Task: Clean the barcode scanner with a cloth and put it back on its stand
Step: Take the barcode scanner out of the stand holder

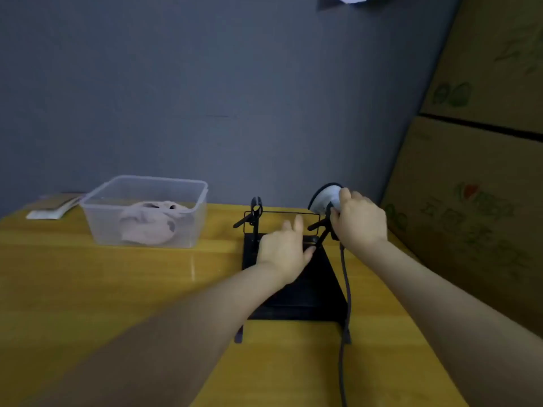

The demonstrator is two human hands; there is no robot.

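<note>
Right hand [360, 220] closes its grip on the scanner [327, 198] at the stand's [308, 289] far right. Left hand [283, 249] rests open on the stand. Cloth [150, 220] lies in the tub [144, 212], far left.

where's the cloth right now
In the head view the cloth lies bunched inside the clear plastic tub on the yellow table, left of the black stand, away from both hands.

My right hand [360, 220] covered most of the scanner [327, 198], so I could not see its handle. My left hand [283, 249] hid part of the stand [308, 286]. The cable [343, 348] ran off the bottom edge. Print on the cardboard boxes [476, 201] was too blurred to read.
</note>
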